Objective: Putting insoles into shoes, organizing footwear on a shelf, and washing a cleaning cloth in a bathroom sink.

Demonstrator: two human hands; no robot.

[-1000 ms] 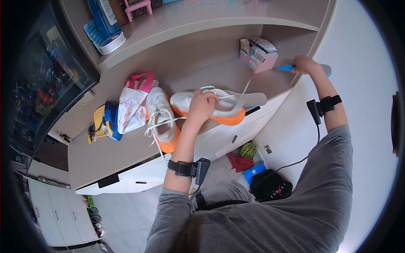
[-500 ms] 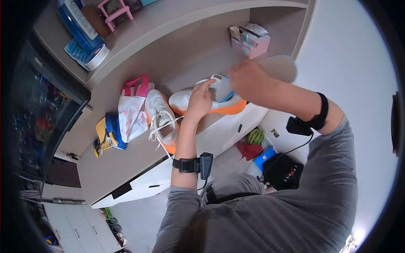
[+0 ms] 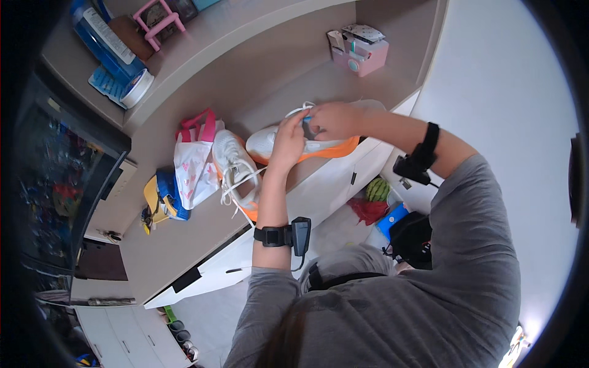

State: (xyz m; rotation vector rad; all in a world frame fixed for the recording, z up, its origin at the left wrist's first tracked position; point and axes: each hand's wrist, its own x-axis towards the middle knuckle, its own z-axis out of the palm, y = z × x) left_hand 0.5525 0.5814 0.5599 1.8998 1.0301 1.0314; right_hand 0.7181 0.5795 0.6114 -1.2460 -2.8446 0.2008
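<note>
A white sneaker with an orange sole [image 3: 262, 145] lies on its side along the grey-brown shelf top, toe to the left. My left hand [image 3: 291, 140] is closed over its upper near the tongue. At the shoe's opening, my right hand [image 3: 334, 121] has its fingers curled, close to my left fingertips. A pale flat piece, apparently an insole [image 3: 373, 105], shows beyond my right wrist; most of it is hidden by the hand. A little blue shows between the two hands. The matching sneaker [image 3: 236, 175] stands to the left, its laces loose.
Left of the shoes are a white bag with pink handles [image 3: 196, 162] and a yellow and blue cap [image 3: 165, 195]. A pink box [image 3: 363, 56] stands at the back right. Bottles and a pink stand [image 3: 158, 23] occupy the upper shelf. Below is a watermelon-patterned ball [image 3: 377, 189].
My right hand has moved left and down to the sneaker's opening, bringing the pale insole along. My left hand stays on the sneaker. The whole view has shifted slightly.
</note>
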